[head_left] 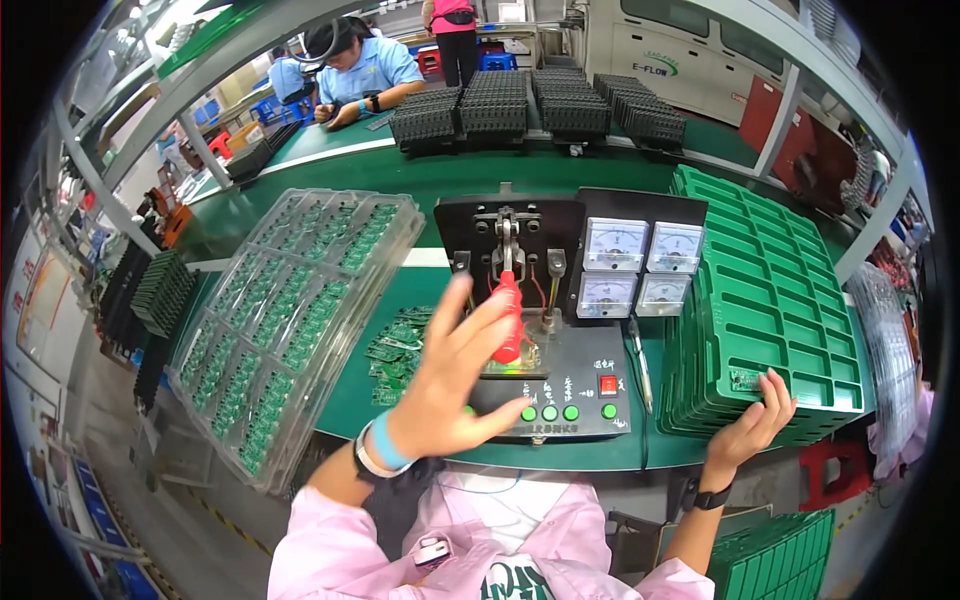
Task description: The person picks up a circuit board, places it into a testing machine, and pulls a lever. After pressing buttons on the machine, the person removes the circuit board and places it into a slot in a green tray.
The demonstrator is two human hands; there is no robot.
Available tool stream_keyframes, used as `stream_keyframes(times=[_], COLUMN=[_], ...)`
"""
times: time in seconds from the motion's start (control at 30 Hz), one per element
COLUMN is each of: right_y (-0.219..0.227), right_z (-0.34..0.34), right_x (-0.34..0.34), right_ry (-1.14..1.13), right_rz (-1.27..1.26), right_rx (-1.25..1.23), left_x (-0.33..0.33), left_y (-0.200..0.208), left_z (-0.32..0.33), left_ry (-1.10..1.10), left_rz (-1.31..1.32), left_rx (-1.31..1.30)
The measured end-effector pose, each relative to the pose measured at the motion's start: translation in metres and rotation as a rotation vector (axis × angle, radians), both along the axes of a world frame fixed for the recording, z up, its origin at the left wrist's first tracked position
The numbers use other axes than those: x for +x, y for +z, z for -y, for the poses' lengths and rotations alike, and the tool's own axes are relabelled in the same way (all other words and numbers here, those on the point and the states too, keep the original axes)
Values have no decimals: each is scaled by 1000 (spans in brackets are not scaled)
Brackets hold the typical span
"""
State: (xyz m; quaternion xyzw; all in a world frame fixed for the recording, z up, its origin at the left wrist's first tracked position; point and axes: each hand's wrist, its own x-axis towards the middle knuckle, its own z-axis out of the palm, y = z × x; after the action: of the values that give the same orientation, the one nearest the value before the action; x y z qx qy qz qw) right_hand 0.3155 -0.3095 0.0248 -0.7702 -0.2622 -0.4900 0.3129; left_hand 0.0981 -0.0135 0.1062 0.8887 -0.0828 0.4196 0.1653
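My left hand [445,375] is raised over the test fixture [590,360], fingers stretched and apart. Its fingertips are in front of the red handle [510,325] of the fixture's toggle clamp; whether they touch it I cannot tell. Beneath the clamp, a lit spot shows on a small board [520,358]. At the front edge of the stacked green trays [745,330], my right hand [752,425] has its fingertips closed at one end of a small circuit board [742,380]. That board lies at the top tray's near-left corner. Part of my right thumb is hidden.
Loose green boards [400,350] lie left of the fixture. A clear blister tray [265,340] full of boards leans farther left. Analog meters [613,245] and a pen-like probe [640,370] are beside the fixture. Black racks [495,105] and a co-worker [365,70] are beyond.
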Motion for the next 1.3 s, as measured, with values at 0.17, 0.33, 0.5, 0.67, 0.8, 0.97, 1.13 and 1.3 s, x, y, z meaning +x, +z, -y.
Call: stream_keyframes(times=[0.17,0.33,0.5,0.67,0.8,0.97,1.13,1.3], right_y=[-16,-4,-12,-13,-14,1,47,62], right_z=[-48,-96,-93,-90,-96,-108,-161,-180], right_x=[-72,-116,-112,-117,-117,-103,-98,-103], right_ry=[626,805,765,754,754,810,769,788], right_rz=[-29,-145,-201,-222,-182,-188,-363,-448], right_rx=[-252,-507,-437,-499,-505,-503,-781,-812], left_x=[-47,-52,-52,-46,-45,-50,-50,-51], left_y=[-74,-129,-138,-133,-138,-128,-131,-132], left_z=[13,21,22,30,27,28,28,29], left_ry=[158,287,316,314,317,462,434,423], left_rz=[-97,-145,-83,-1,241,-21,-7,10], left_rx=[-142,-293,-322,-330,-238,-114,-173,-203])
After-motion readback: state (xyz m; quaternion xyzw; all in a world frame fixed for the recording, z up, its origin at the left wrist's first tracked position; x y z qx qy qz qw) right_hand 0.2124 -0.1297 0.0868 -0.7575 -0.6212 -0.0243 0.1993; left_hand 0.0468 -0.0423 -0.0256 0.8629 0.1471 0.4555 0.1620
